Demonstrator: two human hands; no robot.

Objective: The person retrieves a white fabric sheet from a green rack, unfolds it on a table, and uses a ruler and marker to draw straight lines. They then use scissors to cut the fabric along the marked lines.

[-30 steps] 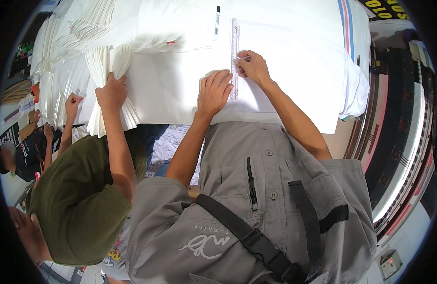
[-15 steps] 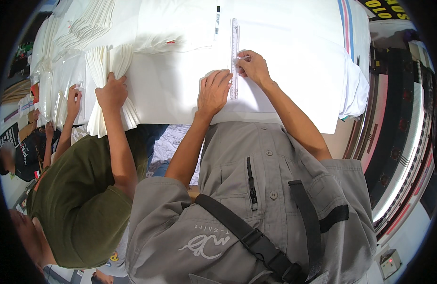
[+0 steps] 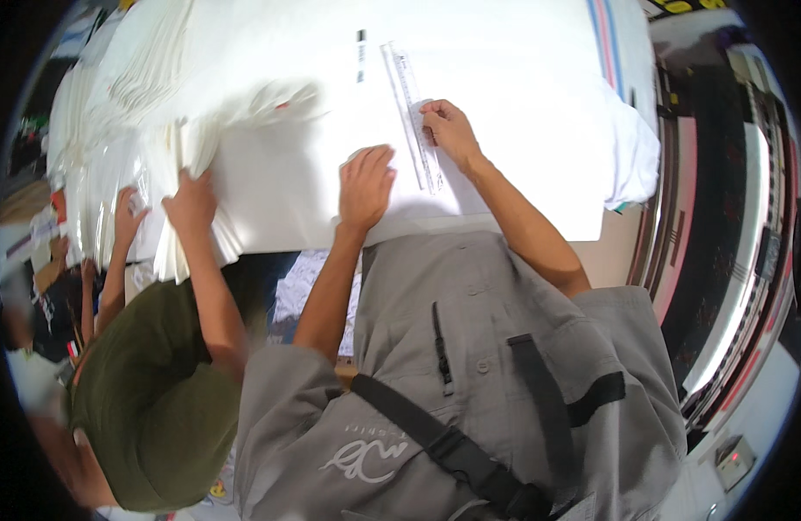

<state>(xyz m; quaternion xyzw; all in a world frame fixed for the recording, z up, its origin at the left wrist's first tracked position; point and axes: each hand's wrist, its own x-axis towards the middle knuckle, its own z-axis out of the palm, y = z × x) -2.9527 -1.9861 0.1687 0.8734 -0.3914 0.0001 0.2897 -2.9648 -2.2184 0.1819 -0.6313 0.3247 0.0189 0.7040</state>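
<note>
Two bare hands over a white sheet (image 3: pixel 522 174), clear ruler (image 3: pixel 408 95) between them. Ruler lies flat on the sheet, slanted, far end leaning left, near end toward the person's body. Left hand (image 3: pixel 364 187) is palm down, fingers extended and close together, spread flat on the sheet just left of the ruler; looks slightly apart from it, nothing in its grasp. Right hand (image 3: pixel 453 135) is narrow, thumb and fingers bunched at the ruler's right edge, about mid-length; cannot tell whether it pinches the edge or some small thing, blur hides it. Marker pen (image 3: pixel 361 56), black and white, lies left of the ruler's far end, touched by neither hand.

Handling, my judgement: ruler looks like thin plastic, light, fairly stiff, a bit bendy along its length, slick on the smooth sheet, so a side push likely skids or turns it. Best hold: fingertips pressed flat on the face near both ends, or a pinch across the long edges; hard bending could crack it. Sheet seems soft and may crease.

Off to the left, a co-worker's hand (image 3: pixel 192 201) grips folded white cloth (image 3: pixel 183 156), well apart from the ruler
</note>
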